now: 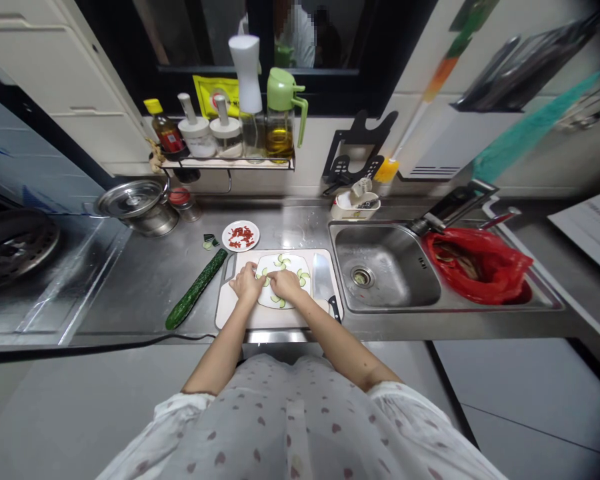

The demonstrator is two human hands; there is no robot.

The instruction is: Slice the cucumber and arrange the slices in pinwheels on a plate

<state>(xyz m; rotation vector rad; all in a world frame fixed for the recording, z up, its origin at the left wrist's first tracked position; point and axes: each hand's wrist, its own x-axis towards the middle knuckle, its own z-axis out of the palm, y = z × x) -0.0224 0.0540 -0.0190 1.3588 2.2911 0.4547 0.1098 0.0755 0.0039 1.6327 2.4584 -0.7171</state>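
Note:
A white plate [280, 280] lies on a pale cutting board [240, 320], with curved cucumber slices [304, 277] set out in small pinwheel groups on it. My left hand [248, 283] rests at the plate's left edge, fingers spread, its fingertips beside the left group. From the right, my right hand [286, 285] reaches over the plate, finger and thumb closed together at a cucumber slice of that same group; the fingertips partly hide it. A kitchen knife [323, 277] lies flat on the board to the right, black handle toward me.
Left of the board lies a long cucumber [196, 290]; behind it are cucumber end pieces [210, 241] and a small plate [227, 235] of chopped red bits. A sink [385, 267] and red plastic bag [500, 267] are at right. A lidded pot [153, 217] stands left, beneath a condiment rack [220, 164].

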